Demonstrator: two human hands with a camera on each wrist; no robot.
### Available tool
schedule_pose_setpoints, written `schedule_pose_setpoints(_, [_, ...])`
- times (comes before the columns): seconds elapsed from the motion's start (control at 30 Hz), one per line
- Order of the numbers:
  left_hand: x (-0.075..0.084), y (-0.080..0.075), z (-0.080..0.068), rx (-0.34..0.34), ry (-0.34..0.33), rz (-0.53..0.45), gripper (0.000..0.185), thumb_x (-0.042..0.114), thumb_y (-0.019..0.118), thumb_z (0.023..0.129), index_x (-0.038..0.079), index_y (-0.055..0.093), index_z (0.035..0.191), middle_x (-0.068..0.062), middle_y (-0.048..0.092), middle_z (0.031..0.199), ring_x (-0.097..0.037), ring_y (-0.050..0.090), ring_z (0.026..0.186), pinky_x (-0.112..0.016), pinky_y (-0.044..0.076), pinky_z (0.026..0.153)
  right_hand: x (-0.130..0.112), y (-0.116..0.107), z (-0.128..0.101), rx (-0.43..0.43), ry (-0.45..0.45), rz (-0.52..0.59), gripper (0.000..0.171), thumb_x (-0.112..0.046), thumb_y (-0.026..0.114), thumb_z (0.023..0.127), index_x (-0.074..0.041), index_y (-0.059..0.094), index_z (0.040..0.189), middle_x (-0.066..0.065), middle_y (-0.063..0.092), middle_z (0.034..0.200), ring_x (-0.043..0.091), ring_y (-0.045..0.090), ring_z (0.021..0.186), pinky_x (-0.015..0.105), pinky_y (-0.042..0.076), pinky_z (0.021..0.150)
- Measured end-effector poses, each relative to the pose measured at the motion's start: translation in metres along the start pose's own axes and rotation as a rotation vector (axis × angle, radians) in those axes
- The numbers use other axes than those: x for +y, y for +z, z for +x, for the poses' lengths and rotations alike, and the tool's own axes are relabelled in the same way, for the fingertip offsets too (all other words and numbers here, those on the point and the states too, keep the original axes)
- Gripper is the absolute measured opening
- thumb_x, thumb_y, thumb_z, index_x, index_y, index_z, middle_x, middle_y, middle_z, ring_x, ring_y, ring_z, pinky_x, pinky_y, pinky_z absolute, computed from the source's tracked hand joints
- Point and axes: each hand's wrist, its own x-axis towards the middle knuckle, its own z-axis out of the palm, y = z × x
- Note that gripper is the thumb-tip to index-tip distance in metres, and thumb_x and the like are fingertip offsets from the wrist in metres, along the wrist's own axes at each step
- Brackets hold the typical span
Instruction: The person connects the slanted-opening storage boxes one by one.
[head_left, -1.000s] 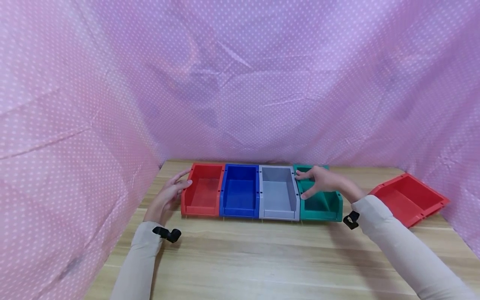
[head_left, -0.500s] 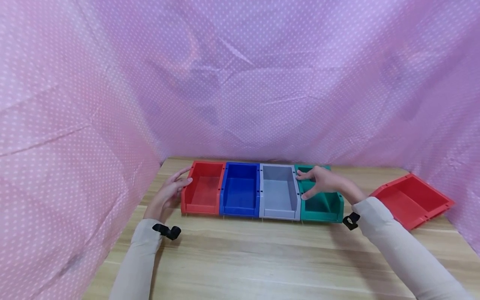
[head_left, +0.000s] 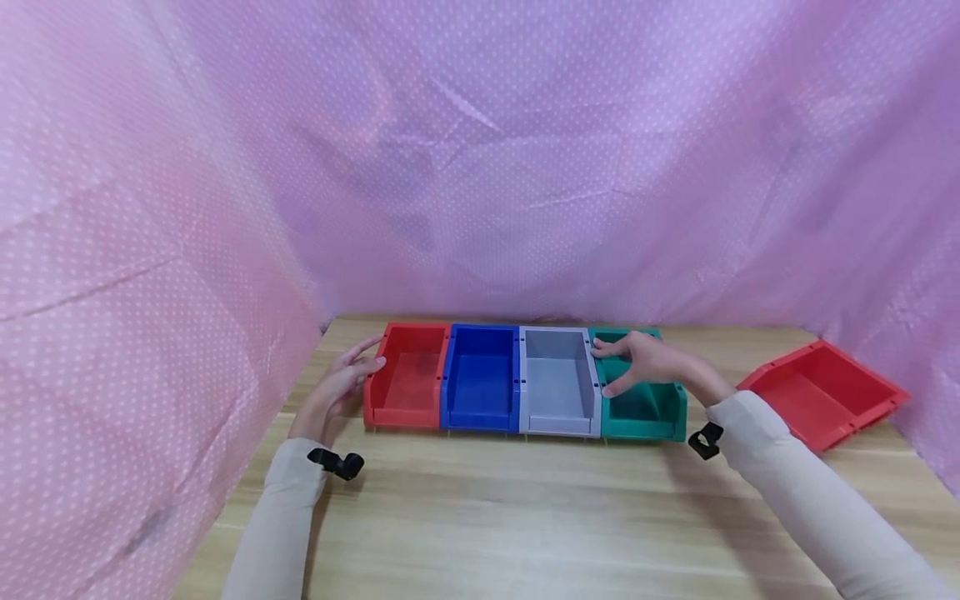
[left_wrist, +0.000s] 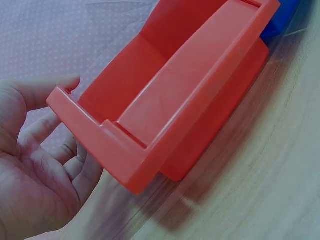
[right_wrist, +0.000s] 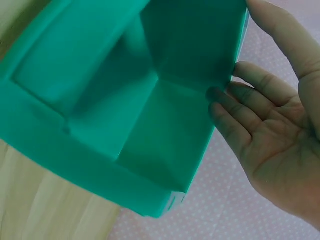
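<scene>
Four plastic storage bins stand side by side: red (head_left: pixel 408 377), blue (head_left: pixel 482 379), grey (head_left: pixel 557 383) and green (head_left: pixel 648 421). My left hand (head_left: pixel 347 379) is at the red bin's left side. Its thumb hooks over the rim, and the other fingers lie against the outer wall, as the left wrist view shows. My right hand (head_left: pixel 648 360) reaches across the green bin, thumb and fingers spread apart, with fingertips at the rim between green and grey. In the right wrist view the palm shows beside the green bin, and the fingertips are right at its edge.
A second red bin (head_left: pixel 825 392) sits turned at an angle on the right of the wooden table (head_left: pixel 480 517), partly behind the right sleeve (head_left: pixel 795 483). Pink dotted cloth (head_left: pixel 480 208) hangs behind and at both sides, close behind the row.
</scene>
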Motion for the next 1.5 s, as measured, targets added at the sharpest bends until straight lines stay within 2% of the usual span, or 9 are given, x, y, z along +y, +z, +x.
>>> schedule_pose_setpoints(0.07, [-0.002, 0.001, 0.000, -0.010, -0.009, -0.005, 0.066, 0.013, 0.062, 0.102, 0.016, 0.032, 0.160, 0.004, 0.071, 0.102, -0.010, 0.067, 0.089, -0.022, 0.058, 0.080, 0.002, 0.001, -0.001, -0.004, -0.004, -0.009, 0.077, -0.031, 0.086, 0.083, 0.003, 0.053, 0.144, 0.028, 0.036, 0.156, 0.050, 0.035, 0.144, 0.048, 0.050, 0.100])
schedule_pose_setpoints(0.27, [-0.002, 0.004, -0.001, -0.019, -0.018, -0.032, 0.067, 0.015, 0.063, 0.102, 0.017, 0.031, 0.161, 0.005, 0.071, 0.102, -0.007, 0.068, 0.084, -0.022, 0.058, 0.078, 0.004, 0.001, 0.000, 0.014, -0.029, -0.061, 0.076, -0.030, 0.087, 0.082, 0.005, 0.055, 0.142, 0.030, 0.040, 0.153, 0.043, 0.059, 0.112, 0.039, 0.044, 0.087])
schedule_pose_setpoints(0.37, [-0.001, 0.003, -0.001, -0.014, -0.024, -0.041, 0.068, 0.015, 0.062, 0.102, 0.018, 0.030, 0.162, 0.006, 0.071, 0.103, -0.008, 0.069, 0.085, -0.022, 0.059, 0.078, 0.002, 0.000, 0.000, 0.003, -0.024, -0.070, 0.078, -0.031, 0.086, 0.083, 0.005, 0.053, 0.143, 0.029, 0.038, 0.155, 0.046, 0.054, 0.124, 0.045, 0.048, 0.097])
schedule_pose_setpoints(0.5, [0.000, 0.003, -0.001, -0.015, -0.021, -0.034, 0.067, 0.016, 0.062, 0.102, 0.019, 0.030, 0.162, 0.005, 0.071, 0.108, -0.011, 0.070, 0.092, -0.025, 0.059, 0.082, 0.000, -0.001, 0.000, -0.007, -0.009, -0.098, 0.078, -0.032, 0.084, 0.085, 0.003, 0.051, 0.146, 0.028, 0.034, 0.158, 0.051, 0.031, 0.146, 0.061, 0.040, 0.112])
schedule_pose_setpoints(0.67, [0.000, 0.007, 0.000, -0.010, -0.062, -0.102, 0.065, 0.016, 0.063, 0.102, 0.023, 0.035, 0.160, 0.001, 0.068, 0.115, -0.015, 0.068, 0.099, -0.029, 0.059, 0.087, 0.004, -0.008, -0.008, 0.024, -0.042, -0.121, 0.068, -0.028, 0.081, 0.088, 0.003, 0.055, 0.143, 0.029, 0.045, 0.153, 0.048, 0.042, 0.142, 0.063, 0.041, 0.110])
schedule_pose_setpoints(1.03, [-0.001, 0.010, -0.005, 0.014, -0.036, -0.129, 0.064, 0.011, 0.061, 0.102, 0.017, 0.034, 0.160, 0.006, 0.071, 0.099, -0.005, 0.064, 0.077, -0.021, 0.058, 0.077, 0.018, -0.043, -0.053, 0.166, -0.071, -0.066, 0.057, -0.015, 0.075, 0.092, 0.010, 0.055, 0.139, 0.032, 0.057, 0.139, 0.050, 0.058, 0.125, 0.063, 0.049, 0.101])
schedule_pose_setpoints(1.3, [0.002, 0.007, -0.011, 0.022, -0.078, -0.200, 0.065, 0.012, 0.062, 0.102, 0.023, 0.035, 0.160, 0.004, 0.072, 0.103, -0.007, 0.065, 0.079, -0.025, 0.059, 0.080, 0.051, -0.067, -0.100, 0.270, 0.028, -0.125, 0.055, -0.011, 0.075, 0.092, 0.012, 0.055, 0.138, 0.034, 0.059, 0.135, 0.048, 0.063, 0.117, 0.057, 0.053, 0.096])
schedule_pose_setpoints(1.37, [0.002, 0.005, -0.013, 0.030, -0.083, -0.202, 0.065, 0.012, 0.062, 0.102, 0.023, 0.035, 0.160, 0.005, 0.070, 0.099, -0.005, 0.062, 0.073, -0.023, 0.058, 0.076, 0.065, -0.069, -0.113, 0.296, 0.055, -0.138, 0.056, -0.011, 0.074, 0.092, 0.013, 0.054, 0.138, 0.036, 0.059, 0.134, 0.044, 0.066, 0.113, 0.052, 0.056, 0.093])
schedule_pose_setpoints(1.5, [0.000, 0.004, -0.017, 0.044, -0.108, -0.213, 0.065, 0.014, 0.062, 0.102, 0.026, 0.036, 0.159, 0.006, 0.068, 0.100, -0.005, 0.059, 0.071, -0.022, 0.058, 0.076, 0.090, -0.071, -0.139, 0.363, 0.107, -0.169, 0.056, -0.011, 0.078, 0.088, 0.014, 0.057, 0.134, 0.037, 0.062, 0.128, 0.007, 0.070, 0.096, 0.025, 0.059, 0.080])
